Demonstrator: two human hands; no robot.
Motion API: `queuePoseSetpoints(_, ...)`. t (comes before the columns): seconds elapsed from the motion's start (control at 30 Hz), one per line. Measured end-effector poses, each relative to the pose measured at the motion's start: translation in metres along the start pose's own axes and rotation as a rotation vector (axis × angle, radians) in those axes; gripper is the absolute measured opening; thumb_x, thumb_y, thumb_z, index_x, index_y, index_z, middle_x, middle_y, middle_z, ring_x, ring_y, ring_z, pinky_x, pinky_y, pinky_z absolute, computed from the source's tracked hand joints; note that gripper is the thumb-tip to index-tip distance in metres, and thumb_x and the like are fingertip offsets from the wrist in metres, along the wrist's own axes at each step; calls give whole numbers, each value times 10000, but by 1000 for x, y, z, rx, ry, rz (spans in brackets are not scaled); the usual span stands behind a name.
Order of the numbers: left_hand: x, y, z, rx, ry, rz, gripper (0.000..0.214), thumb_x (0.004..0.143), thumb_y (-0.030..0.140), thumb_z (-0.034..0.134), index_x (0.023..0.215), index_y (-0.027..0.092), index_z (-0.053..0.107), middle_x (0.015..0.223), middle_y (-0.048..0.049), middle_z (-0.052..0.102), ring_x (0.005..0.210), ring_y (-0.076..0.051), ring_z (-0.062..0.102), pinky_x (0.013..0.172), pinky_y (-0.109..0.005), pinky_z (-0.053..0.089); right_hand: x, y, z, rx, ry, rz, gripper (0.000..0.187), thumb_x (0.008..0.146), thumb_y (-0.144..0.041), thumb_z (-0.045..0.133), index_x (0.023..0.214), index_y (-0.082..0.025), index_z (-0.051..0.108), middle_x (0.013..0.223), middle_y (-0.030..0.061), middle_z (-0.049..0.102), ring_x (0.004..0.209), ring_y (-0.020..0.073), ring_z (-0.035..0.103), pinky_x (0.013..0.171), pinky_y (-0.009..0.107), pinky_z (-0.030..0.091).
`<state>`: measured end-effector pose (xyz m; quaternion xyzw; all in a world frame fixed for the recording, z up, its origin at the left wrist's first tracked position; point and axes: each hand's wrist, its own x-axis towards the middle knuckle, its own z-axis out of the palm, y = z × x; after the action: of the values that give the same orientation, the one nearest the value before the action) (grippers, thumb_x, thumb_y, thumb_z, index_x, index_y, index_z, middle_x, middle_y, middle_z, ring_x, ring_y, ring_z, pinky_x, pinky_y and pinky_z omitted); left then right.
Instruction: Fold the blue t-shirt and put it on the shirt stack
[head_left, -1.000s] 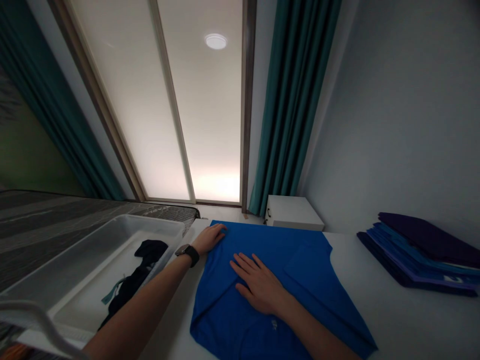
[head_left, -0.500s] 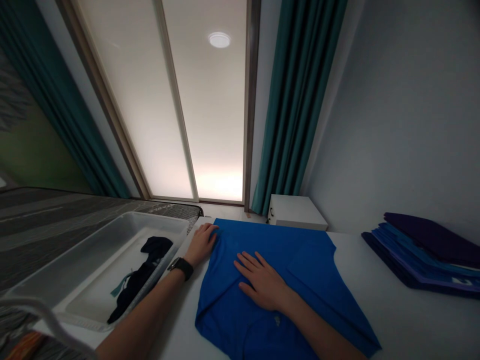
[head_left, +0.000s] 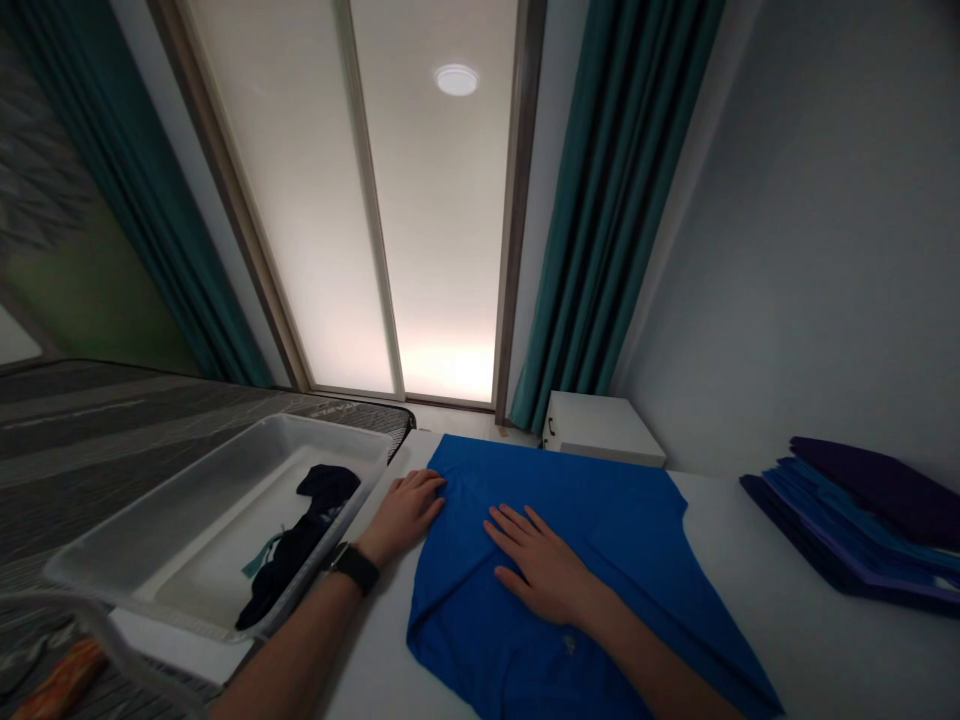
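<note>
Tabletop (head_left: 757, 575) (white) beneath shirt (head_left: 622, 510), curtains (head_left: 611, 220) beyond

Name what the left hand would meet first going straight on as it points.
The blue shirt, most likely: its edge lies at the left hand, perhaps touching; depth is unclear.

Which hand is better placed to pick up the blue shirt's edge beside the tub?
Probably the left hand: its fingers are at that edge of the blue shirt, nearest the tub. The right hand lies flat, farther in on the cloth.
</note>
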<state>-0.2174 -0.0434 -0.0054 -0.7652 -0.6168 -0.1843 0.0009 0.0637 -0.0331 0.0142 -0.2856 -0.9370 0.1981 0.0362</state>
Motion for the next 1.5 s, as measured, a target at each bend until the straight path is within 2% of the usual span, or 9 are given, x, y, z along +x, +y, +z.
queuePoseSetpoints(0.27,-2,13,-3,113,-18,-30,364,977,353,366,1230,211,586,1279,-89,585,1173,-255,518,997,-434,375,-10,-7,-9,-28,-54,52,658,959,-576,283,1508,-221,214,1571,37,187,1451,224,133,1187,449,14)
queuePoseSetpoints(0.43,-8,23,7,99,-41,23,484,968,425,389,1409,227,420,1497,-91,394,1349,-260,379,1090,-443,310,-18,-20,-10,-20,-52,101,673,953,-595,278,1501,-207,247,1566,52,198,1448,238,148,1186,460,31)
queuePoseSetpoints(0.6,-16,22,19,71,-121,57,591,962,523,353,1463,210,350,1537,-117,315,1410,-276,291,1133,-476,250,-29,-19,-5,-2,-38,130,652,965,-579,251,1508,-220,217,1576,32,162,1452,222,129,1190,439,54)
queuePoseSetpoints(0.77,-19,17,20,52,-160,89,633,959,559,330,1482,202,316,1545,-121,286,1433,-267,234,1153,-482,207,-36,-16,2,22,-20,180,646,971,-581,212,1511,-227,205,1582,14,136,1455,201,107,1192,427,66)
queuePoseSetpoints(1.03,-18,14,10,59,-152,154,595,959,540,350,1477,249,323,1539,-92,311,1419,-260,275,1151,-472,223,-64,-14,1,142,90,208,576,986,-526,238,1477,-237,322,1544,22,289,1432,191,216,1192,428,118)
queuePoseSetpoints(1.13,-19,27,2,68,-108,186,564,970,514,337,1470,254,340,1527,-79,346,1408,-254,302,1149,-465,233,-73,5,0,156,241,298,538,996,-466,222,1436,-220,411,1504,38,376,1406,191,288,1187,439,151)
queuePoseSetpoints(1.23,-27,53,-10,56,-94,237,541,970,489,352,1459,257,348,1508,-77,380,1384,-254,335,1135,-451,260,-77,25,-1,148,330,393,525,990,-412,242,1401,-174,464,1471,67,427,1388,204,327,1182,444,177)
queuePoseSetpoints(1.37,-50,81,-25,51,-127,245,383,914,419,491,1278,303,516,1292,-63,552,1177,-265,506,1020,-437,371,-77,27,-1,93,308,402,516,983,-389,272,1380,-140,490,1453,87,450,1377,209,347,1185,434,178)
queuePoseSetpoints(1.5,-77,75,-34,80,-144,168,221,860,297,535,1077,284,577,1087,-55,595,996,-258,558,894,-414,414,-73,5,5,69,222,324,529,995,-427,252,1429,-178,424,1506,57,372,1404,204,293,1187,429,172)
